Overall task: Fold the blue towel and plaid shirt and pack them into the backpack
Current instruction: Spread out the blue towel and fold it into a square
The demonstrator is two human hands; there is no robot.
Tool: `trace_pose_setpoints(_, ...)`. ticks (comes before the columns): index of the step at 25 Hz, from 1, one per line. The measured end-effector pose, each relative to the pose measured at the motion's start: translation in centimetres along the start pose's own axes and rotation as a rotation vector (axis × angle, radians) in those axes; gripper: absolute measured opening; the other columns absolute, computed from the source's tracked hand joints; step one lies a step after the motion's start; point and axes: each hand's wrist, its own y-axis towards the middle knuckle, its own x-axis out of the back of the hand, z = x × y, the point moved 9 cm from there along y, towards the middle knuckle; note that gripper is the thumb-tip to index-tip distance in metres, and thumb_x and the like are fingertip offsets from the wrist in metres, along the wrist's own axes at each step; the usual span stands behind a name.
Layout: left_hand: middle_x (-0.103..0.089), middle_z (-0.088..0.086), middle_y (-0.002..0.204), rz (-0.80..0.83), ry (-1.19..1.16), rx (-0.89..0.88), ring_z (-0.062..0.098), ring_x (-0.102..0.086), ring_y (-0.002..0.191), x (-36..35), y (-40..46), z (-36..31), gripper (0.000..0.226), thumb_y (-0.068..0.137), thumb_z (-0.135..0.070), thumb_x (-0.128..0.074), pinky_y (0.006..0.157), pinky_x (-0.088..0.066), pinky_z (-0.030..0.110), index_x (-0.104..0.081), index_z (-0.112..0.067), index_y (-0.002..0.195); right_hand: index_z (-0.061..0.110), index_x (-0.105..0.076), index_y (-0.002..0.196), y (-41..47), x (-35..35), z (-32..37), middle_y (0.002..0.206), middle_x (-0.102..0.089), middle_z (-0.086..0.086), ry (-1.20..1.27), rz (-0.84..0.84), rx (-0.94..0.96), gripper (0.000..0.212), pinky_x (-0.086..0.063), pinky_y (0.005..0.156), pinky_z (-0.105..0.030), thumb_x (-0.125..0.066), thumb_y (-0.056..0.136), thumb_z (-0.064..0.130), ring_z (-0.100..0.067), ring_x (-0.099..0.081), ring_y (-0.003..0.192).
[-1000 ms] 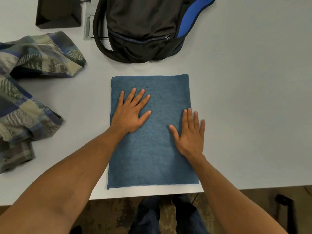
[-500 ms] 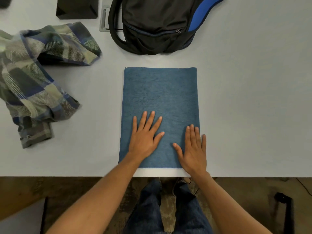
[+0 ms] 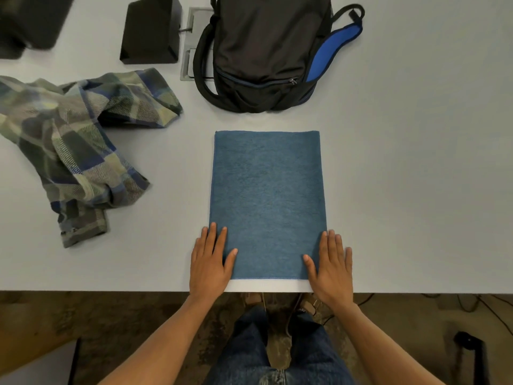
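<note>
The blue towel (image 3: 268, 204) lay flat on the pale worktop (image 3: 416, 162) as a neat upright rectangle, its near edge just short of the worktop's front edge. The person's left hand (image 3: 211, 261) rested flat on the towel's near left corner, fingers straight and together, thumb spread onto the cloth; part of the palm sat on the bare worktop beside it. The right hand (image 3: 331, 266) did the same at the near right corner, flat and relaxed, gripping nothing. Both corners were covered by the hands, so it was hard to tell how the layers lined up there, or how many layers there were at all.

The plaid shirt (image 3: 75, 151) sat crumpled well off to the left, unfolded, with its far left side cut off by the frame. The backpack (image 3: 263, 51) lay just beyond the towel's far edge, not touching it; its top ran out of view, so whether the main compartment was open couldn't be made out. The front pocket zipper looked closed, and a blue-lined strap stuck out on the right. A black box (image 3: 151, 30) stood left of the backpack, and another dark object (image 3: 30, 20) in the top left corner was blurry and cropped. Under the worktop, the person's jeans (image 3: 277, 354) showed.
</note>
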Motion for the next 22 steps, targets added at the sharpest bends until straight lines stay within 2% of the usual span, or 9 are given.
trace_pose_setpoints(2, -0.015, 0.002, 0.162, -0.04, -0.089, 0.084, 0.02, -0.017, 0.147, 0.8, -0.8, -0.2, 0.06, 0.1, -0.047, -0.044, 0.118, -0.019, 0.041, -0.028, -0.021, 0.152, 0.012, -0.005, 0.157, -0.4, 0.7, 0.2, 0.164, -0.011, -0.009, 0.036, -0.033, -0.039, 0.07, -0.011, 0.122, -0.045, -0.022, 0.101, 0.051, -0.025, -0.008, 0.151)
trace_pose_setpoints(3, -0.022, 0.005, 0.16, -0.062, -0.139, 0.12, 0.023, -0.025, 0.144, 1.1, -1.2, -0.3, 0.058, 0.099, -0.04, -0.05, 0.116, -0.024, 0.043, -0.033, -0.018, 0.15, 0.009, -0.015, 0.156, -0.4, 1.4, 0.4, 0.16, -0.026, -0.012, 0.063, -0.062, -0.06, 0.066, -0.024, 0.117, -0.046, -0.032, 0.102, 0.043, -0.03, -0.024, 0.146)
trace_pose_setpoints(4, -0.027, 0.008, 0.157, -0.084, -0.197, 0.151, 0.025, -0.03, 0.14, 1.5, -1.4, -0.5, 0.057, 0.098, -0.033, -0.055, 0.114, -0.027, 0.044, -0.036, -0.016, 0.148, 0.008, -0.023, 0.154, -0.5, 2.1, 0.7, 0.151, -0.039, -0.013, 0.095, -0.089, -0.081, 0.062, -0.035, 0.108, -0.046, -0.041, 0.101, 0.034, -0.031, -0.037, 0.136)
trace_pose_setpoints(6, -0.032, 0.01, 0.151, -0.106, -0.323, 0.227, 0.027, -0.037, 0.133, 2.2, -1.7, -0.6, 0.057, 0.094, -0.024, -0.062, 0.111, -0.032, 0.04, -0.039, -0.013, 0.145, 0.01, -0.028, 0.151, -0.7, 3.1, 1.0, 0.134, -0.051, -0.012, 0.174, -0.1, -0.135, 0.059, -0.045, 0.088, -0.042, -0.05, 0.098, 0.026, -0.029, -0.049, 0.116)
trace_pose_setpoints(8, -0.037, 0.01, 0.141, -0.088, -0.424, 0.329, 0.026, -0.046, 0.124, 2.6, -1.8, -0.2, 0.057, 0.092, -0.022, -0.065, 0.103, -0.039, 0.036, -0.039, -0.012, 0.142, 0.014, -0.023, 0.152, -0.9, 3.3, 0.7, 0.133, -0.05, -0.011, 0.26, -0.055, -0.231, 0.06, -0.046, 0.081, -0.04, -0.05, 0.099, 0.028, -0.028, -0.053, 0.112)
trace_pose_setpoints(12, -0.053, 0.013, 0.127, 0.031, -0.524, 0.524, 0.028, -0.057, 0.105, 2.0, -2.3, 1.1, 0.052, 0.091, -0.023, -0.067, 0.087, -0.049, 0.041, -0.039, -0.013, 0.133, 0.016, -0.025, 0.151, -1.7, 2.8, -0.5, 0.135, -0.054, -0.012, 0.423, 0.022, -0.379, 0.062, -0.049, 0.087, -0.045, -0.056, 0.098, 0.028, -0.031, -0.058, 0.115)
trace_pose_setpoints(17, -0.063, 0.004, 0.109, 0.177, -0.702, 0.607, 0.015, -0.058, 0.089, 0.6, -3.2, 1.7, 0.033, 0.092, -0.029, -0.066, 0.065, -0.045, 0.023, -0.057, -0.01, 0.118, 0.015, -0.031, 0.149, -2.7, 2.5, -1.0, 0.121, -0.063, -0.015, 0.593, 0.08, -0.361, 0.059, -0.053, 0.08, -0.038, -0.06, 0.096, 0.017, -0.028, -0.063, 0.101)
trace_pose_setpoints(22, -0.064, 0.009, 0.106, 0.129, -0.788, 0.615, 0.02, -0.062, 0.087, 1.5, -4.6, 2.4, 0.028, 0.089, -0.03, -0.07, 0.066, -0.049, 0.028, -0.056, -0.013, 0.106, 0.014, -0.034, 0.147, -3.7, 3.3, -1.5, 0.098, -0.065, -0.006, 0.679, 0.071, -0.33, 0.058, -0.044, 0.065, -0.024, -0.061, 0.096, 0.016, -0.012, -0.058, 0.081)
